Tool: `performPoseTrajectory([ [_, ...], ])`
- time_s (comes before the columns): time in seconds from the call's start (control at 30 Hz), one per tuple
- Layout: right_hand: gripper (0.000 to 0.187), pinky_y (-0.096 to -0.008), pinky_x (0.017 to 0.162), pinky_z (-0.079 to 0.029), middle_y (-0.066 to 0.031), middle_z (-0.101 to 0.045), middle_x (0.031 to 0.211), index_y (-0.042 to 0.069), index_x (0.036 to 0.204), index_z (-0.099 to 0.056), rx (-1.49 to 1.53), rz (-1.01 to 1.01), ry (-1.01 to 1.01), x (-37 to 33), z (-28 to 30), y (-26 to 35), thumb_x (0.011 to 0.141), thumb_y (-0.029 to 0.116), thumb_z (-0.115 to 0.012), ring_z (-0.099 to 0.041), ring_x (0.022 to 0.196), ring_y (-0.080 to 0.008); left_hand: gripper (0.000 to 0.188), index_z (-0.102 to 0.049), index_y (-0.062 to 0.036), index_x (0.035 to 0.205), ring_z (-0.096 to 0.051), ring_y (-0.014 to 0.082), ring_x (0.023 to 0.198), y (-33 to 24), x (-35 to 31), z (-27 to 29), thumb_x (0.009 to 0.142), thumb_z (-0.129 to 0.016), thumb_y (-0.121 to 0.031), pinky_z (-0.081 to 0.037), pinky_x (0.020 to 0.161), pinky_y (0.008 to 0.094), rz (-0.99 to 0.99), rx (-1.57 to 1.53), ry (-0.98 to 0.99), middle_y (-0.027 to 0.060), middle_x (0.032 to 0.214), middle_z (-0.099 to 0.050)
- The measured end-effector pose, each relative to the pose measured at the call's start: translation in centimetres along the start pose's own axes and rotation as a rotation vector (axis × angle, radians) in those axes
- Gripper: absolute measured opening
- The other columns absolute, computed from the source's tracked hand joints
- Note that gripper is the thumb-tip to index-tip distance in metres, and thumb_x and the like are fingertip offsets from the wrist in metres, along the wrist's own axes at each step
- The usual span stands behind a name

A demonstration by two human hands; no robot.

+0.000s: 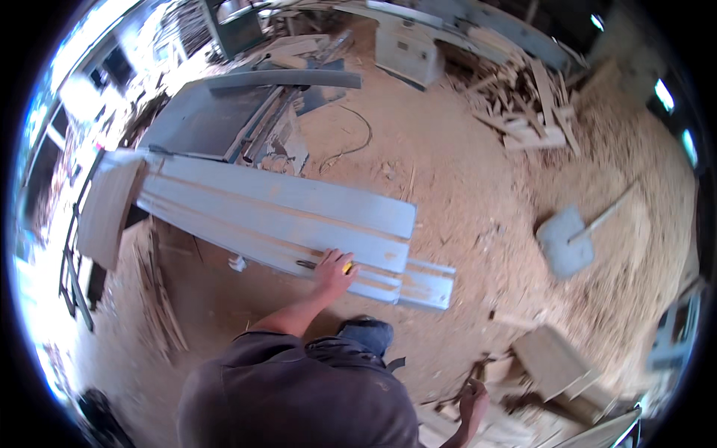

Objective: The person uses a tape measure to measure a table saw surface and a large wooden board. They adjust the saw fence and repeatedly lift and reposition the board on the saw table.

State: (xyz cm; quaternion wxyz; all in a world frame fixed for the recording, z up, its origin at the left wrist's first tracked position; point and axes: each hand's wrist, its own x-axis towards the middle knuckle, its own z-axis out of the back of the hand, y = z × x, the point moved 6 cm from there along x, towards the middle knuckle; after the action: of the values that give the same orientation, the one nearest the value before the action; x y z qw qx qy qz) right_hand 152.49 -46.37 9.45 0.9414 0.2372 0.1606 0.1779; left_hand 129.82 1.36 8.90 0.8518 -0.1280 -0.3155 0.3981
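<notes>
My left hand (333, 276) rests over the near side of a long pale metal machine table (366, 207), close to its right end. Its fingers are closed round a small yellow tape measure (347, 266), only partly showing. Beside the fingers, a dark elongated piece (306, 263) lies on the table; its kind is unclear. My right hand (472, 403) hangs low on the right, away from the table and above scattered wood offcuts (504, 371). Its fingers look curled, and whatever they may hold is hidden.
A wide board (108, 213) lies across the table's left end. Beyond stands a dark flat machine top (205, 119). Sawdust covers the floor. A shovel (565, 243) lies to the right, a scrap heap (534, 104) at the back right, and boards (553, 358) at the near right.
</notes>
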Motion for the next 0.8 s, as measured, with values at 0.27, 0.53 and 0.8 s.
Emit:
performPoseTrajectory([
  [0.27, 0.027, -0.038, 0.071, -0.053, -0.0166, -0.071, 0.086, -0.001, 0.108, -0.07, -0.16, 0.385, 0.085, 23.0, 10.0, -1.8, 0.086, 0.013, -0.061, -0.068, 0.077, -0.029, 0.031, -0.067, -0.0059, 0.102, -0.055, 0.0353, 0.092, -2.2, -0.8, -1.9, 0.075, -0.076, -0.018, -0.047, 0.083, 0.0468, 0.2, 0.247, -0.261, 0.0121, 0.093, -0.058],
  [0.53, 0.021, -0.0406, 0.077, -0.053, -0.0118, -0.072, 0.088, 0.007, 0.095, -0.071, -0.039, -0.119, 0.391, 35.5, 7.6, -18.3, 0.085, 0.024, -0.064, -0.067, 0.083, -0.0291, 0.03, -0.062, -0.0033, 0.106, -0.051, 0.0367, 0.101, -2.1, 0.2, -3.7, 0.081, -0.071, -0.018, -0.043, 0.089, 0.0488, 0.423, 0.487, -0.232, 0.0149, 0.102, -0.054],
  [0.8, 0.02, -0.0416, 0.08, -0.053, -0.0104, -0.071, 0.088, 0.01, 0.09, -0.07, -0.226, 0.031, 0.663, 57.8, -0.2, -16.6, 0.084, 0.028, -0.065, -0.066, 0.085, -0.0281, 0.028, -0.059, -0.0036, 0.107, -0.051, 0.0382, 0.105, -3.1, -0.1, -4.7, 0.085, -0.067, -0.018, -0.043, 0.093, 0.0498, 0.776, 0.672, -0.356, 0.016, 0.104, -0.055],
])
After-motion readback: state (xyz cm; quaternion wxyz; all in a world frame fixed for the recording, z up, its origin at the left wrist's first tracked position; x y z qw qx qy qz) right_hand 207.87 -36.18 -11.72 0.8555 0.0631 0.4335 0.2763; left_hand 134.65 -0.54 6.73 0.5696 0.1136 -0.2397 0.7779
